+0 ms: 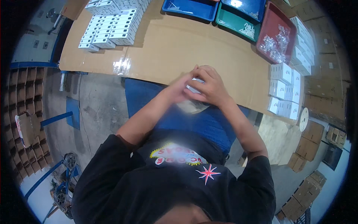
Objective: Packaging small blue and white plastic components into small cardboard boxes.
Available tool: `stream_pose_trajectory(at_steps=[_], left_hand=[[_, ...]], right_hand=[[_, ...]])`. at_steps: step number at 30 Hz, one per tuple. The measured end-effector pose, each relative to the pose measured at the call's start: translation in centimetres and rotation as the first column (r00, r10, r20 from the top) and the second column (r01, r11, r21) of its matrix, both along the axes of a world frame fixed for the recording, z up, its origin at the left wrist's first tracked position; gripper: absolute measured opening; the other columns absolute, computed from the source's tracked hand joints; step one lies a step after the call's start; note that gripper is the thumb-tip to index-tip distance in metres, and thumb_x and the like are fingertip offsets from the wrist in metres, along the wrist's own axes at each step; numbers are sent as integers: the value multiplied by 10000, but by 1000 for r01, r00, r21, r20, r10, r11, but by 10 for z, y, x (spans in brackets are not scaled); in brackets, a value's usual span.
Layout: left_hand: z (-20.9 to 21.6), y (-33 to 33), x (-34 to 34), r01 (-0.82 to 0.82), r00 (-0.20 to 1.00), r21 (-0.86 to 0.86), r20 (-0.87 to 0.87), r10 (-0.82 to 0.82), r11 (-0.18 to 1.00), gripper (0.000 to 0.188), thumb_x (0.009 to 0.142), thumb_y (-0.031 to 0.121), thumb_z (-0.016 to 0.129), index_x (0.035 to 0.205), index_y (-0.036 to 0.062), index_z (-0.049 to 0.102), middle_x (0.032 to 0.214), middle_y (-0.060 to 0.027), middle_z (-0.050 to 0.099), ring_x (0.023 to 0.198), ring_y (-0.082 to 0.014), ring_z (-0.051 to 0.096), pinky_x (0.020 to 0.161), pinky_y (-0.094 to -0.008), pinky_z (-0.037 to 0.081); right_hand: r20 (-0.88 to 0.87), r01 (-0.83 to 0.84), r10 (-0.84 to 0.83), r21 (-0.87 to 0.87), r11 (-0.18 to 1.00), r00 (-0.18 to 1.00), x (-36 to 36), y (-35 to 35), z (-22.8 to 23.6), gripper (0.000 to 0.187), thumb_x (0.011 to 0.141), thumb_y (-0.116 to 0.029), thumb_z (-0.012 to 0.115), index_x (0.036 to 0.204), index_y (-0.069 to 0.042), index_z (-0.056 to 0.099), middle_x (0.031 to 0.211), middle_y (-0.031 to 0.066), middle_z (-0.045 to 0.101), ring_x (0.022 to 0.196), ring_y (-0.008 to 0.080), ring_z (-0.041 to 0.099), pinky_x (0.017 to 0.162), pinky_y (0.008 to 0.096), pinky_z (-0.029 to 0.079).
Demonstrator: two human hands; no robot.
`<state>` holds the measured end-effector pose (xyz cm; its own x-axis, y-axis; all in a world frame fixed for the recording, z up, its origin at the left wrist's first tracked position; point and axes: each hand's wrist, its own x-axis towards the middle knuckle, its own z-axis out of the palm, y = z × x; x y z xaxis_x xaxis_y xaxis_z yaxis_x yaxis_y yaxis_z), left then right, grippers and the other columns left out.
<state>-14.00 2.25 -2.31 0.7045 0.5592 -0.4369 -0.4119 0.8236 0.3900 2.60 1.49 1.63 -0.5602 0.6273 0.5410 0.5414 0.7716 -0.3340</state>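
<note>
— Your black shirt (175, 186) fills the bottom of the view; above your blue lap both hands meet over a small white box (195, 86) at the near edge of the cardboard-covered surface (179, 48).

— Grip?

— Your left hand (181, 89) and right hand (209, 87) have their fingers closed on it. It looks light, thin card, easily crushed; take it by the edges.

— Counts?

— One box in hand. Four trays behind: two blue (190, 8), one green (236, 20), one red (278, 33). White box stacks (285, 87) sit right and far left, too many to count.

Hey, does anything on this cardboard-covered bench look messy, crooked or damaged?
Nothing stands out. The small white cartons sit in tidy stacks, the coloured plastic trays line up along the far edge, and both hands hold a small white item.
</note>
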Motion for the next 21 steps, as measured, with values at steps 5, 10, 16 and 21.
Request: stream_pose_trajectory(at_steps=[5,10,16,21], left_hand=[[-21,1,-4,25,990,41,140,-31,999,354,1092,326,448,1373,129,534,1307,-38,568,1194,-150,590,976,-320,536],[-20,-2,2,18,996,49,85,-22,999,380,1078,358,472,1370,124,540,1285,-65,617,1142,-167,648,903,-325,588],[-26,-6,4,12,1000,76,16,-14,997,342,1035,316,527,1314,123,566,1254,-69,638,1108,-176,667,904,-347,591],[-22,-8,8,18,998,68,52,-22,998,351,1014,329,551,1295,120,580,1225,-65,654,1104,-180,673,911,-359,591]], right_hand=[[73,-73,78,-68,995,994,0,3,8,246,752,-245,806,944,-132,703,1043,68,622,1046,292,603,914,423,493],[121,-81,89,-72,994,989,0,2,10,216,782,-289,762,924,-152,674,1020,62,608,1062,288,596,946,429,481],[138,-64,75,-82,995,988,0,3,11,218,783,-322,730,904,-162,643,992,64,586,1058,286,590,960,430,469],[130,-67,81,-107,992,988,2,4,10,233,763,-316,731,900,-154,633,982,69,576,1040,285,588,944,423,466]])
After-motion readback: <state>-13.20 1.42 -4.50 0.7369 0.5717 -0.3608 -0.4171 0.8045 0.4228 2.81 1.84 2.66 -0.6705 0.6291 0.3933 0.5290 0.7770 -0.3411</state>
